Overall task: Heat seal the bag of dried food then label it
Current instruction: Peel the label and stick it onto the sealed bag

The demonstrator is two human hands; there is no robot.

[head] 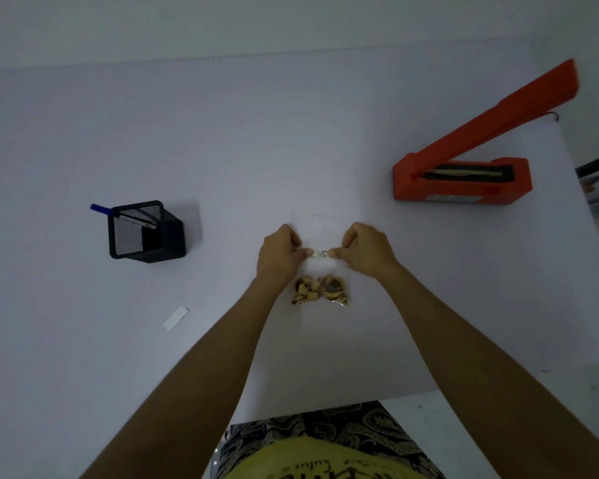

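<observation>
Both hands pinching a label [320, 253] — left hand [280, 251] on one end, right hand [366, 249] on the other, held over the clear bag [320, 291] of dried food mid-tabletop [291, 140], sealer [464, 174] open at 2 o'clock, pen cup [146, 233] at 9 — backing strip [176, 318] at 8.

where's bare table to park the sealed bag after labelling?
Bare: between black mesh pen holder and left hand; between right hand and orange heat sealer. Crowded: both hands pinching white label over clear bag of dried food.
</observation>
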